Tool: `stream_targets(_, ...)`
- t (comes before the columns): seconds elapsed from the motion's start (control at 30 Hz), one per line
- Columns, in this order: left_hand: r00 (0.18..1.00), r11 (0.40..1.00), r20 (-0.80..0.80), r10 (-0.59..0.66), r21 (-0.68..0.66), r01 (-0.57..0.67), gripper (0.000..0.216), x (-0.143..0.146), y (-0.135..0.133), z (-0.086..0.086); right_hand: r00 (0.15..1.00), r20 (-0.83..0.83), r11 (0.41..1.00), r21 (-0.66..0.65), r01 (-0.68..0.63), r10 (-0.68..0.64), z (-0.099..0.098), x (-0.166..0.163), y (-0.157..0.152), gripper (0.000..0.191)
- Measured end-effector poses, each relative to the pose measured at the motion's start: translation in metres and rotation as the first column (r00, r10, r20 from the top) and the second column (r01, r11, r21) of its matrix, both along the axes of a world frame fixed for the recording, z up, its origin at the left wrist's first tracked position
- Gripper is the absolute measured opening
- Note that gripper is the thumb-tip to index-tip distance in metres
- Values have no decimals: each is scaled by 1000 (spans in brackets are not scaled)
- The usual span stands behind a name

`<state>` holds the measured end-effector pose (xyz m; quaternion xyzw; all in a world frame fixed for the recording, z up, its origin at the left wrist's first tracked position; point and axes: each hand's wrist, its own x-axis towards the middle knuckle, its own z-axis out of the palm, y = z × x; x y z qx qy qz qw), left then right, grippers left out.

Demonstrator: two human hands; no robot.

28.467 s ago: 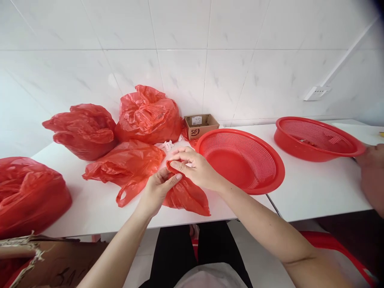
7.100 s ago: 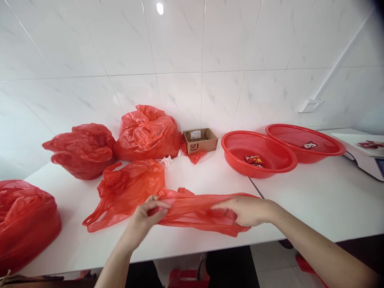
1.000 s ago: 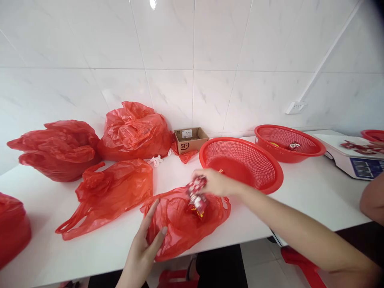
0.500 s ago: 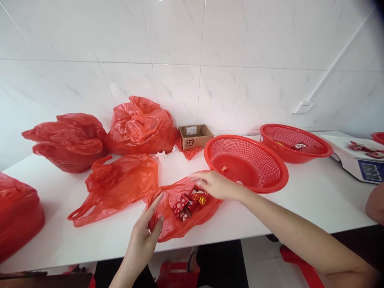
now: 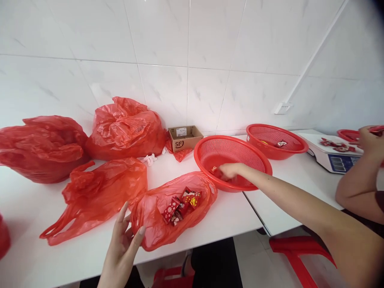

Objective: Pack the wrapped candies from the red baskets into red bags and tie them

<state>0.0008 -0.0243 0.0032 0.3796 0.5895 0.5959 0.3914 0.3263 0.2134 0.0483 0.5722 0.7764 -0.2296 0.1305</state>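
In front of me the white worktop (image 5: 231, 218) carries an open red bag (image 5: 153, 218), a flat bag (image 5: 99, 192), two full bags (image 5: 126, 128), a cardboard box (image 5: 183, 138), a near basket (image 5: 258, 162), a far basket (image 5: 297, 146) and a scale (image 5: 330, 156).

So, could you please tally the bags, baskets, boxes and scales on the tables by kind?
Cardboard box: 1
Scale: 1
Red baskets: 3, one cut off at the right
Red plastic bags: 4, plus red scraps at the left edge and beside the box
Total: 9
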Motion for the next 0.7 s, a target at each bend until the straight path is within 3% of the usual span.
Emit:
stream_targets(0.13, 1000, 1000, -9, 17, -7, -17, 82, 1, 0, 0, 999, -32, 996, 92, -20, 23, 0, -11, 17, 32)
stream_targets(0.3, 999, 999, -45, 16, -34, -17, 72, -7, -1, -5, 988, -146, 989, 147, -27, 49, -6, -17, 18, 10)
stream_targets(0.43, 1000, 997, 7, -4, -71, 5, 70, -13, -7, 1, 941, -331, 984, 180, -9, 69, 19, -19, 12, 12)
stream_targets(0.57, 992, 995, 124, -16, -98, 28, 73, -9, -7, 10, 847, -514, 985, 158, -65, 139, 40, -56, -28, 17)
stream_targets(0.63, 978, 995, 207, -10, -94, 30, 76, -4, -4, 13, 802, -555, 975, 121, -185, 221, 38, -84, -59, 20)
stream_targets(0.7, 961, 997, 276, 6, -79, 17, 77, 0, -2, 15, 803, -503, 947, 202, -249, 319, 30, -107, -86, 34)
